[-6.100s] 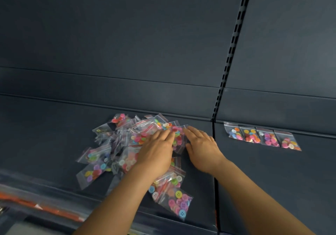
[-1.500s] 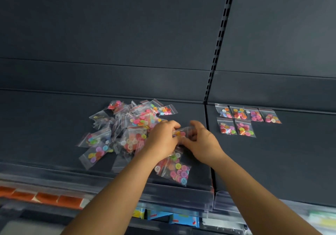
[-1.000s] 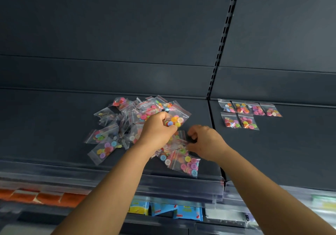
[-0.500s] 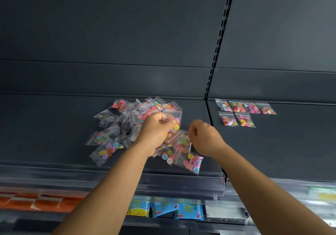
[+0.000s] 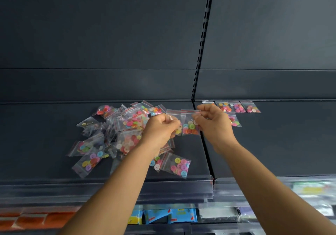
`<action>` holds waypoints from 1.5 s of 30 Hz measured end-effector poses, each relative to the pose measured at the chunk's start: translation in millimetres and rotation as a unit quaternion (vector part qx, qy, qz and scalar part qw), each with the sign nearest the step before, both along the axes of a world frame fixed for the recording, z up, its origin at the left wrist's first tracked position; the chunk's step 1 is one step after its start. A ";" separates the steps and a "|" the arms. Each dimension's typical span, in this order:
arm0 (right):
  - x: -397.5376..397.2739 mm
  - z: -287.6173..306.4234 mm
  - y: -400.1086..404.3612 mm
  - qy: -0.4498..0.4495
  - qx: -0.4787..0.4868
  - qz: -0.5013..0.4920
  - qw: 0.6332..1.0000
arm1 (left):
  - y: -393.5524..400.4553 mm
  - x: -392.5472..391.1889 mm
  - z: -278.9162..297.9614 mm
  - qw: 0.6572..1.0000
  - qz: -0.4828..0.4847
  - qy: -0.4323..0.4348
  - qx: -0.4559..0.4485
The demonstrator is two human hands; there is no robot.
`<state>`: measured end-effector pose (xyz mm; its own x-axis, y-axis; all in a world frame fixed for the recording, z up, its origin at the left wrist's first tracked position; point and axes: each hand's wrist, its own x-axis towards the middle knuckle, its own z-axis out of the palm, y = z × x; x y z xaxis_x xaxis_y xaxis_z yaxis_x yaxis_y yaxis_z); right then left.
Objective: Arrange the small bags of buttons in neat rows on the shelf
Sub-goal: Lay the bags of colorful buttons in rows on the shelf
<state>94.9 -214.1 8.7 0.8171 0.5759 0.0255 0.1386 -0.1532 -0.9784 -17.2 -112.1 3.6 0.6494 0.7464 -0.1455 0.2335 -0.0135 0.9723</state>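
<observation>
Above the shelf (image 5: pixel 45 125) I'm pinching one bag (image 5: pixel 190 123) in my right hand (image 5: pixel 214 123), another in my left hand (image 5: pixel 160 131) — few lying in rows (image 5: pixel 238 107), the pile (image 5: pixel 118 134) mostly remaining.

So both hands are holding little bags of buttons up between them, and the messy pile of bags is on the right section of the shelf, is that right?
Not quite. The left hand and right hand do hold small button bags between them, but the head view shows the messy pile on the left section of the shelf. The right section holds the neat rows.
</observation>
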 end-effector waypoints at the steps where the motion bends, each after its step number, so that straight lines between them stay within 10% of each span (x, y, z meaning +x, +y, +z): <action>1: 3.5 1.5 -3.5 0.011 0.006 -0.002 1.000 | -3.4 5.8 0.9 1.000 -0.002 -0.009 -0.012; 8: 43.6 -3.0 -36.6 0.037 -0.007 -0.024 0.999 | -35.0 56.1 0.4 0.998 0.001 -0.020 -0.055; 23: 180.7 -25.4 -118.3 -0.010 -0.101 -0.097 0.990 | -106.7 179.4 -11.9 0.986 -0.033 0.073 0.149; 29: 203.4 -37.6 -125.5 -0.035 -0.156 -0.069 0.985 | -123.1 214.4 -19.4 0.952 -0.044 0.158 0.257; 35: 211.0 -42.8 -138.7 -0.245 -0.285 0.053 0.925 | -125.9 212.6 -26.4 0.861 -0.088 0.219 0.450; 45: 210.1 -45.4 -135.0 -0.303 -0.296 0.095 0.901 | -131.9 214.0 -45.8 0.831 -0.161 0.223 0.483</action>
